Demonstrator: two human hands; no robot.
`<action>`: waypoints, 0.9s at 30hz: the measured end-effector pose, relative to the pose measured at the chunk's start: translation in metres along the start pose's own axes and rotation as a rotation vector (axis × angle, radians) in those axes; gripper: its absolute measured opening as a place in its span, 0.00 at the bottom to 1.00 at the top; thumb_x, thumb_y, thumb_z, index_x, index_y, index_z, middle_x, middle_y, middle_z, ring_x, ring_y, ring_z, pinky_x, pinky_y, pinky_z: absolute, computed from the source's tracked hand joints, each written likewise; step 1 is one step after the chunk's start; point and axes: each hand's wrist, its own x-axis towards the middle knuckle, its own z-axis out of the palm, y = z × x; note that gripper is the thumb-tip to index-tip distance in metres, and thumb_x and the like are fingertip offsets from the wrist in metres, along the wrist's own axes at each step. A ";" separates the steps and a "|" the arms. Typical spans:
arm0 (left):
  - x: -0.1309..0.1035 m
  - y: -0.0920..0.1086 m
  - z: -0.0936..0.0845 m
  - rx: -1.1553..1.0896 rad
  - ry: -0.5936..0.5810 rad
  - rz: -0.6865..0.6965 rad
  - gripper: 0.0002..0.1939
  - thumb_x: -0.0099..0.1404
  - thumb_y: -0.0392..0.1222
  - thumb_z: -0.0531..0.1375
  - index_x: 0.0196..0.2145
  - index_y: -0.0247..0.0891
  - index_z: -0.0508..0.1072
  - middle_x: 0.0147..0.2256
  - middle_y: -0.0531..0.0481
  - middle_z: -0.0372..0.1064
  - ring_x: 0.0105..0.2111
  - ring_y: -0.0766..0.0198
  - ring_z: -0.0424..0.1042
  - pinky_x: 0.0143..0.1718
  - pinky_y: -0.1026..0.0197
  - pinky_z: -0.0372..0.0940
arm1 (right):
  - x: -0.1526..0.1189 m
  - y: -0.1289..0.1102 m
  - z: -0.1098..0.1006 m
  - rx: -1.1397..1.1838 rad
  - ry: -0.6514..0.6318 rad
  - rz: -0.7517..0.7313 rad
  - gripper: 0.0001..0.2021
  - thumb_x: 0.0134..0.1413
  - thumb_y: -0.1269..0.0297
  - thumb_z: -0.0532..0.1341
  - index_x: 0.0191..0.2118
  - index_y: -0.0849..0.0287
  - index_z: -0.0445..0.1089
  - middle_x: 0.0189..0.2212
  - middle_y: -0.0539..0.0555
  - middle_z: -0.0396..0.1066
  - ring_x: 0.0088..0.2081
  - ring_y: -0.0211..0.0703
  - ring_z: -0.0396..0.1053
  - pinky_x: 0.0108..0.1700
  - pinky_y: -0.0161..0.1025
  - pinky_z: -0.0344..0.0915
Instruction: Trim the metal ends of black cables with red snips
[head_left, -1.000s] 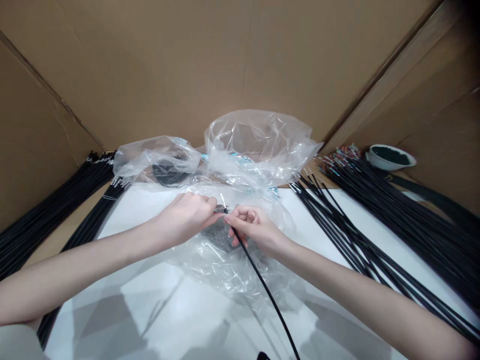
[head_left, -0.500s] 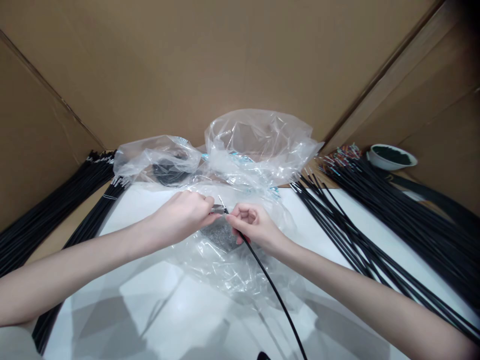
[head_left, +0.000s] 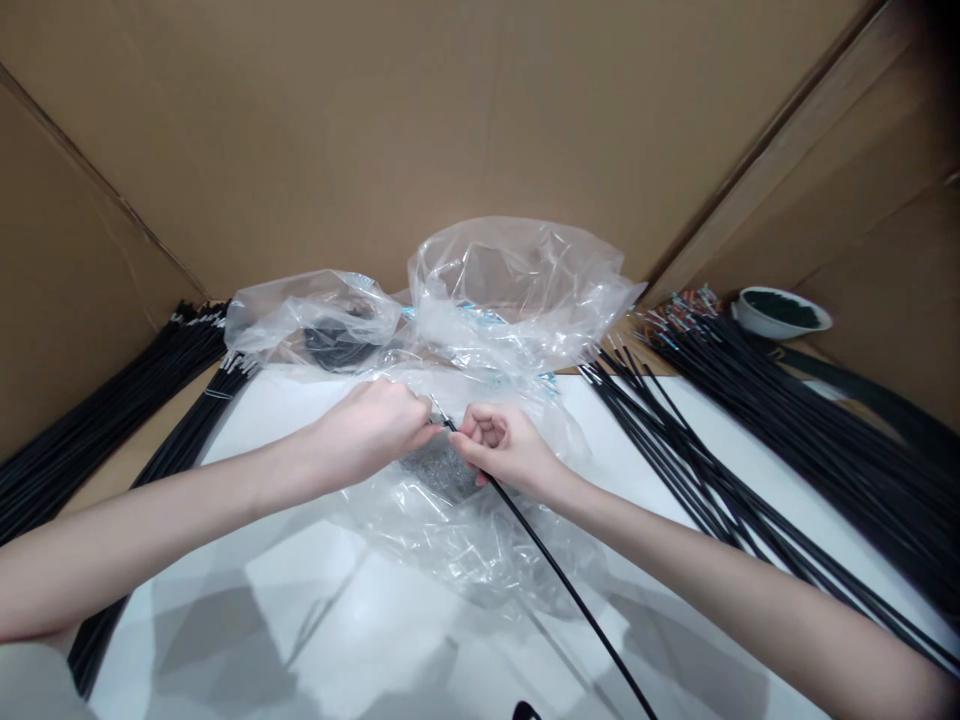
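From the head view, I have the right hand [head_left: 510,450] closed in a narrow pinch on a black cable [head_left: 555,570], just short of its pale tip [head_left: 437,405]; the rest runs back below that hand toward me. The left hand [head_left: 386,425] is curled closed, thumb pressed on a small thing [head_left: 433,425] at the cable's end. Its body is hidden in the fist, so I can't tell what it is.

My worry is the right pinch: the cable is slim, so a sharp pull or twist from the left could make it slip or turn. Too hard a squeeze might nick or bend the tip, and both thumbs sit so close that a slip could catch skin. The long tail could also drag the end off line if it's knocked.

As for containers, a clear bag [head_left: 480,560] lies crumpled on the table [head_left: 337,580] under both hands, with a grey heap [head_left: 435,472] apparently inside; I'd expect anything dropped to get lost there. Beyond the left hand, another bag [head_left: 277,320] shows something black [head_left: 337,345] through it. A puffed-up bag [head_left: 517,255] stands beyond the right hand, and far to that hand's right a white bowl [head_left: 761,320] holds dark green stuff [head_left: 780,307].
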 end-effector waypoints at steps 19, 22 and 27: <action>-0.001 -0.008 0.010 -0.030 0.074 0.016 0.21 0.66 0.49 0.49 0.26 0.32 0.71 0.21 0.46 0.69 0.20 0.63 0.68 0.19 0.64 0.47 | 0.002 0.001 0.001 -0.089 0.070 -0.025 0.10 0.46 0.64 0.60 0.23 0.58 0.57 0.13 0.43 0.56 0.14 0.31 0.57 0.16 0.29 0.55; 0.000 -0.005 0.008 -0.021 0.053 0.011 0.20 0.66 0.49 0.49 0.27 0.32 0.71 0.21 0.46 0.70 0.21 0.62 0.69 0.19 0.64 0.47 | 0.002 -0.001 0.001 -0.179 0.096 -0.053 0.09 0.45 0.66 0.60 0.23 0.58 0.57 0.13 0.43 0.55 0.14 0.30 0.55 0.17 0.29 0.53; 0.002 -0.003 0.008 -0.038 0.020 0.005 0.20 0.66 0.48 0.49 0.27 0.32 0.72 0.23 0.44 0.71 0.21 0.60 0.69 0.20 0.63 0.50 | 0.004 0.001 0.002 -0.304 0.105 -0.115 0.09 0.44 0.68 0.59 0.21 0.58 0.56 0.13 0.44 0.55 0.16 0.30 0.54 0.19 0.29 0.50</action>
